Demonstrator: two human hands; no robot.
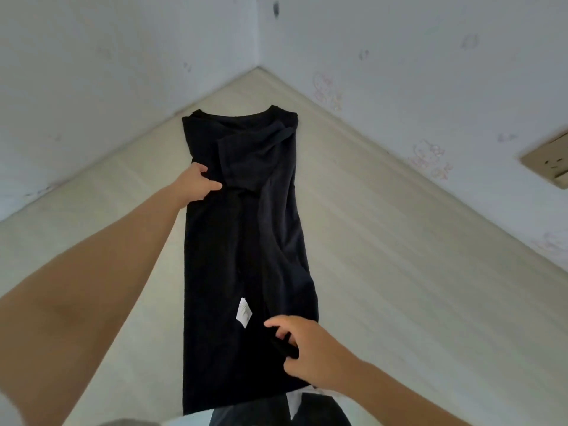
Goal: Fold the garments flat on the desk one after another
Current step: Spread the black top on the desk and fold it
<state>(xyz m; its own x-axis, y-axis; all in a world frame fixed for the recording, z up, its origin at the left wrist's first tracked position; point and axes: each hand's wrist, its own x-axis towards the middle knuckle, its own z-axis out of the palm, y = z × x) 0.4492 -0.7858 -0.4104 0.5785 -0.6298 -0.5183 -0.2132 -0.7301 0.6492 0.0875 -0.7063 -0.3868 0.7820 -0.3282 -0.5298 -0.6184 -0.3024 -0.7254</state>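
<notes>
Black T-shirt (246, 241), sides folded in, flat on table (399, 241), long axis running away from the person, collar far; left hand (201, 186) grip pinches its left edge below the sleeve, right hand (304, 352) grip holds the near hem fold.

A home room, I'd say: wood-grain desk (399, 241) set in the corner of 2 white walls (123, 72). Up-right of where my right hand (310, 352) grips the black shirt (233, 247), cartoon-cat doodles (428, 156) and a beige socket (550, 166) mark the wall.
</notes>
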